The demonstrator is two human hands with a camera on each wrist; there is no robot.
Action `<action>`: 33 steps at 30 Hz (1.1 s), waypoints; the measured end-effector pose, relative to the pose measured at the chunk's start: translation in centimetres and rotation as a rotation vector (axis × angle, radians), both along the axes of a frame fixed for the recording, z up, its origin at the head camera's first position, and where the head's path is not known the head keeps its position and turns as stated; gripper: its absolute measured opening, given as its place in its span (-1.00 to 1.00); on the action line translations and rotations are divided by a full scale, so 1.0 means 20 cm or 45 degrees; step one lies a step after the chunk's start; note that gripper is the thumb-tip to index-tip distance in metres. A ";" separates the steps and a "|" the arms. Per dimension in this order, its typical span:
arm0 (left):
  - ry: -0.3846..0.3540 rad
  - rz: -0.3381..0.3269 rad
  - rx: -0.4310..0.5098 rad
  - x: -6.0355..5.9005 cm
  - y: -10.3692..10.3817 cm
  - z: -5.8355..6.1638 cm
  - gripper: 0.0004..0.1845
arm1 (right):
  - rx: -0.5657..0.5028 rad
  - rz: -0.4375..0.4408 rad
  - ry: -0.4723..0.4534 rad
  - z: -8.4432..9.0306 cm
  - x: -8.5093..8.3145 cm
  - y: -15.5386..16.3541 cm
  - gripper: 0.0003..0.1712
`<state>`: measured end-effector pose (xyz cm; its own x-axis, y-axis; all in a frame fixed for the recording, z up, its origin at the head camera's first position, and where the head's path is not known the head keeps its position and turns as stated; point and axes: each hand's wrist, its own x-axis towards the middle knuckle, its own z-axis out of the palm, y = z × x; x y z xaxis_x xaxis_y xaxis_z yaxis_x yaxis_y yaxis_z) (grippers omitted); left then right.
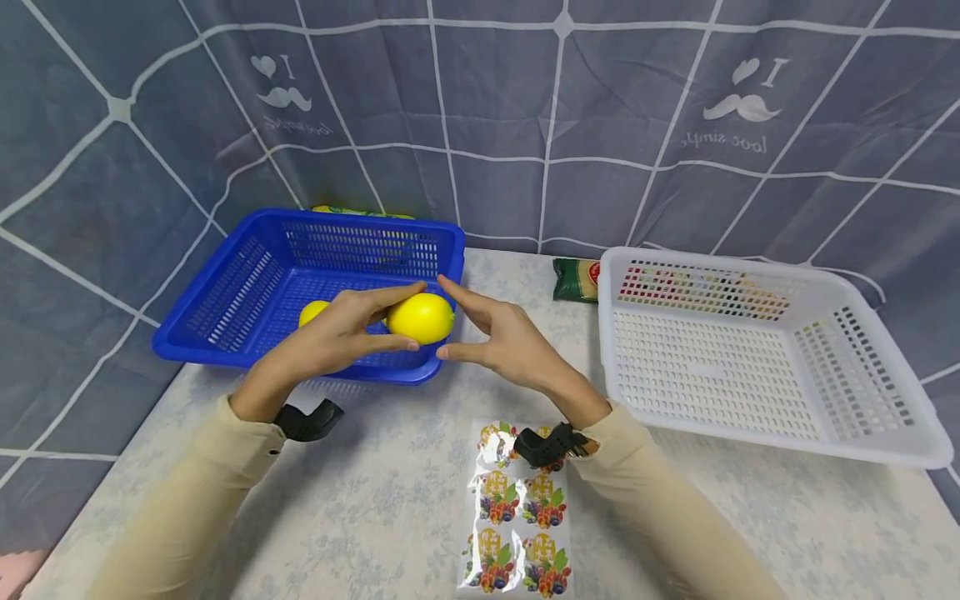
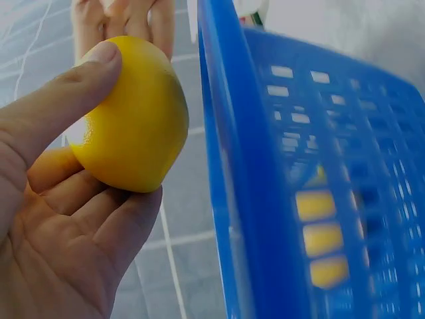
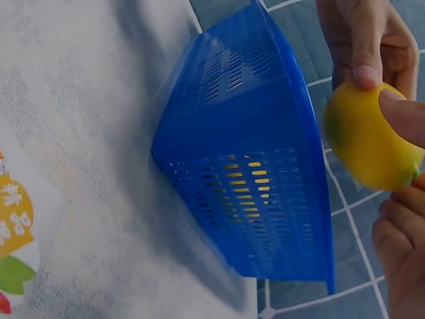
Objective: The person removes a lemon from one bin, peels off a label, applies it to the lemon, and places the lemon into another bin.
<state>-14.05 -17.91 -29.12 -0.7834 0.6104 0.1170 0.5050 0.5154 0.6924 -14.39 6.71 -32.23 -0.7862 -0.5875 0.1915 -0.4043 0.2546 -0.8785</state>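
A yellow lemon point(image 1: 422, 318) is held above the near right corner of the blue basket point(image 1: 442, 367). My left hand point(image 1: 333, 333) grips it between thumb and fingers; in the left wrist view the thumb presses the skin of the lemon point(image 2: 136, 119). My right hand point(image 1: 506, 337) is spread at the lemon's right end, index finger above and thumb below. In the right wrist view its thumb point(image 3: 404, 118) overlaps the lemon. A second yellow fruit point(image 1: 311, 312) lies in the basket, partly hidden behind my left hand.
A white basket point(image 1: 705, 367) stands on the right side of the table point(image 1: 375, 500). A sheet of fruit stickers point(image 1: 517, 517) lies in front, under my right wrist. A green packet point(image 1: 576, 280) sits beside the white basket, and a grey-blue curtain point(image 1: 495, 125) hangs behind.
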 end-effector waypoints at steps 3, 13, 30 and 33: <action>-0.001 -0.042 0.019 0.00 0.06 -0.01 -0.25 | -0.066 0.034 0.018 0.00 0.01 0.02 -0.11; -0.015 -0.101 0.047 0.01 0.22 -0.04 -0.25 | -0.010 -0.077 0.054 -0.03 0.08 0.16 -0.19; -0.039 0.046 0.303 0.11 0.45 -0.17 -0.47 | -0.086 -0.275 -0.145 -0.07 0.17 0.35 -0.22; -0.018 0.083 0.311 0.12 0.48 -0.19 -0.48 | -0.105 -0.301 -0.195 -0.08 0.18 0.34 -0.21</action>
<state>-11.64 -8.32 -32.90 -0.8228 0.5137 0.2432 0.4654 0.3631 0.8072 -10.76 13.47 -33.85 -0.9227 -0.3723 0.0998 -0.2035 0.2508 -0.9464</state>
